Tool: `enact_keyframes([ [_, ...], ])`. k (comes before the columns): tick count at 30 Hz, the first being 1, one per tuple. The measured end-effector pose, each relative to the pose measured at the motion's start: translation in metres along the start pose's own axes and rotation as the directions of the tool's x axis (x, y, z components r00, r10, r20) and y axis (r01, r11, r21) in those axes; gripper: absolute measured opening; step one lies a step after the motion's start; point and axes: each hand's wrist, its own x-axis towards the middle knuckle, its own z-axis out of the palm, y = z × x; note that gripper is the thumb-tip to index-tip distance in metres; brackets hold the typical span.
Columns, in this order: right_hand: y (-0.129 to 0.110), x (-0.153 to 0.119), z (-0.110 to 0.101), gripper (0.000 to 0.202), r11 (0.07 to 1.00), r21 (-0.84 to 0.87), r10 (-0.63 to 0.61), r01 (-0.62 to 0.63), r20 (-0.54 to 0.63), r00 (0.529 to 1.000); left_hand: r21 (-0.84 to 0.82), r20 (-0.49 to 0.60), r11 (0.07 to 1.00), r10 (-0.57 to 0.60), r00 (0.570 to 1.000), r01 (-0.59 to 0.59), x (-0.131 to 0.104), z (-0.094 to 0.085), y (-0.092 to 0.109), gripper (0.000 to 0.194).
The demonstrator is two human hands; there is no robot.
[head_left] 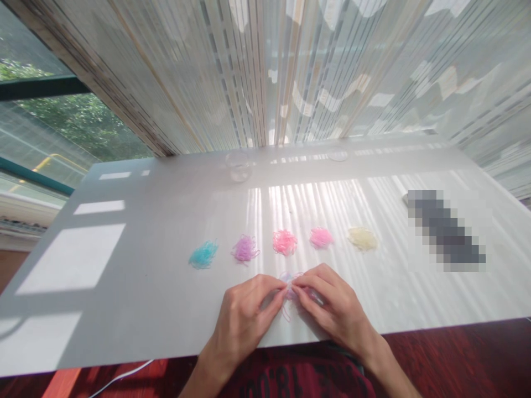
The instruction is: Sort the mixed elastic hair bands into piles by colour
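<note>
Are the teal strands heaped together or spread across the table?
Heaped together: the teal strands lie in one small pile on the white table, with loose ends poking out.

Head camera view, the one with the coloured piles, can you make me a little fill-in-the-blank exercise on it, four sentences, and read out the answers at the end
Beyond the left hand and right hand, the row holds ____ coloured piles.
The row's right-end pile is pale ____.
Counting from the left, the purple pile comes ____.
The window with greenery outside is on the picture's ____ side.

Missing words: five; yellow; second; left.
</note>
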Motion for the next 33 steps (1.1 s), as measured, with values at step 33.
enact_keyframes([
  [33,0.0047,-0.0032,-0.0013,0.008,0.994,0.102,0.053,-0.049,-0.035,0.998,-0.089,-0.053,0.981,-0.179,0.982,0.174,-0.0003,0.0049,0.0019,0.018],
])
